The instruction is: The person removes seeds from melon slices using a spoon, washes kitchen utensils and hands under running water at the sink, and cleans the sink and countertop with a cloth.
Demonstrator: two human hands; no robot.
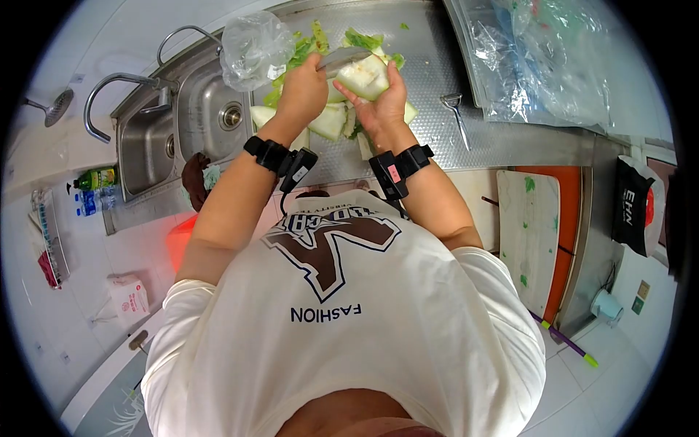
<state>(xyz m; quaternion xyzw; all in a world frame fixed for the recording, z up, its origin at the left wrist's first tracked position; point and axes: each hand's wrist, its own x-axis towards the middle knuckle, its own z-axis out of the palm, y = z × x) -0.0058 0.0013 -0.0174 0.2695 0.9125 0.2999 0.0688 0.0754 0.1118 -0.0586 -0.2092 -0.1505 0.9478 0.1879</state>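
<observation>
In the head view my left hand (pixel 304 91) is closed round the handle of a knife (pixel 344 57). The blade reaches right, up to a pale chunk of winter melon (pixel 364 76). That chunk rests in my right hand (pixel 382 105), palm up, with the fingers and thumb around its sides. More pale melon pieces (pixel 328 122) lie on the metal counter below both hands, partly covered by them. Green and yellowish scraps (pixel 312 45) are scattered behind and beside the hands. On the counter to the right lies a metal peeler (pixel 455 116).
A clear plastic bag (pixel 256 49) sits by the double sink (pixel 211 109) on the left, beneath a curved faucet (pixel 120 80). Large plastic sheeting (pixel 539 65) covers the counter's right side. A dark cloth (pixel 195 180) hangs at the sink's front edge. A patterned board (pixel 528 240) stands below right.
</observation>
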